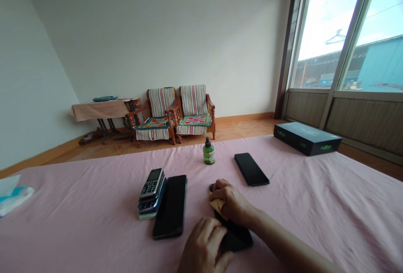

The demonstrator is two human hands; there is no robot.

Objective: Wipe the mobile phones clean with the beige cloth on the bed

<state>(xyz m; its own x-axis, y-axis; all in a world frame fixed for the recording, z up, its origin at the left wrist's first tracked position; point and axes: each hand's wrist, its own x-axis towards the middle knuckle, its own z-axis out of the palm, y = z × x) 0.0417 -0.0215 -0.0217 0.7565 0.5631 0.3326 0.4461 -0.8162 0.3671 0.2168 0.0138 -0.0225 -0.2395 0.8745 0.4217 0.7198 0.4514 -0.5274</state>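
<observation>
A black smartphone [236, 236] lies flat on the pink cloth in front of me. My right hand [231, 201] is closed on a yellow wiping cloth [218, 204], pressed against the phone's upper part. With bent fingers, my left hand [204, 239] grips the phone's lower left side; the thumb is near its bottom edge. Left of my hands lies another black smartphone [171, 206], beside a stack topped by a silver keypad phone [153, 184]. A third dark smartphone [251, 169] rests beyond my right hand. Farther out stands a green bottle [208, 153] with a black top.
The pink cloth [94, 206] covers the surface before me. A black box [307, 138] with green lettering lies at the far right, and a tissue pack [15, 199] at the left edge. Two wooden armchairs [193, 109] and a covered table [100, 110] stand by the wall.
</observation>
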